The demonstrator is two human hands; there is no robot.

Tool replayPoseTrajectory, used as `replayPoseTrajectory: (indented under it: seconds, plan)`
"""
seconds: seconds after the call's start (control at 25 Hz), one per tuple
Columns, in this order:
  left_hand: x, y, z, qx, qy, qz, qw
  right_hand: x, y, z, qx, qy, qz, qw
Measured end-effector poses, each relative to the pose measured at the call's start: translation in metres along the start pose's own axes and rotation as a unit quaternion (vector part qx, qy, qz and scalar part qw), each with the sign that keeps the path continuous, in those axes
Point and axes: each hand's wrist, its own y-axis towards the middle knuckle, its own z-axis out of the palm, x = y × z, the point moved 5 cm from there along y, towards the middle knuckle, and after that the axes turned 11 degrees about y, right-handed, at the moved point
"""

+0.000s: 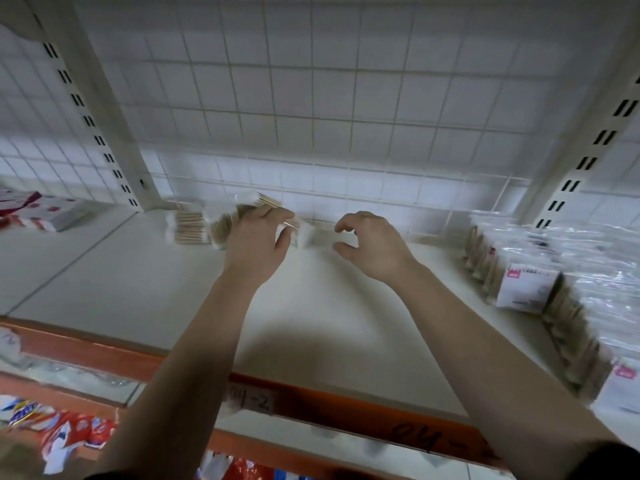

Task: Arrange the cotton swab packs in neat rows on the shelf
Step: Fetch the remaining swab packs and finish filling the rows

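Gripping a blurred clear cotton swab pack point(242, 216) of wooden sticks, left hand point(258, 242); right hand point(372, 245) curled empty.

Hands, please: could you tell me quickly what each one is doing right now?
Left hand: closed on a swab pack.
Right hand: fingers curled; whether they grip anything cannot be told.

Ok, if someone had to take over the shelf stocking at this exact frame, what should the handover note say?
Left hand: gripping a swab pack at the shelf's back left, beside a pack already laid down.
Right hand: open, empty, hovering just right of it.
Supply: remaining packs piled at the right end.
Done: a row barely started at the back.
Left: nearly all; the shelf middle is bare.
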Motion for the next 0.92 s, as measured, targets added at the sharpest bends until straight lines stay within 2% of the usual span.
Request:
replayPoseTrajectory:
  seconds: [0.16,0.36,0.48,0.64,0.92]
  plan:
    - [0.023,-0.016,0.013,-0.007,-0.02,-0.056,0.998,0.01,0.024,0.032,-0.014,0.048,-0.01,0.999]
    - [0.035,-0.014,0.014,-0.025,-0.02,-0.078,0.996,0.017,0.05,0.059,-0.039,0.07,-0.013,0.997]
    - [0.043,-0.015,0.014,-0.034,-0.026,-0.089,0.995,0.015,0.058,0.072,-0.029,0.089,0.018,0.995]
    - [0.048,-0.012,0.011,-0.05,-0.026,-0.1,0.993,0.012,0.06,0.073,-0.047,0.116,0.027,0.992]
    - [0.049,-0.012,0.013,-0.054,-0.043,-0.098,0.993,0.002,0.039,0.051,-0.034,0.199,0.022,0.979]
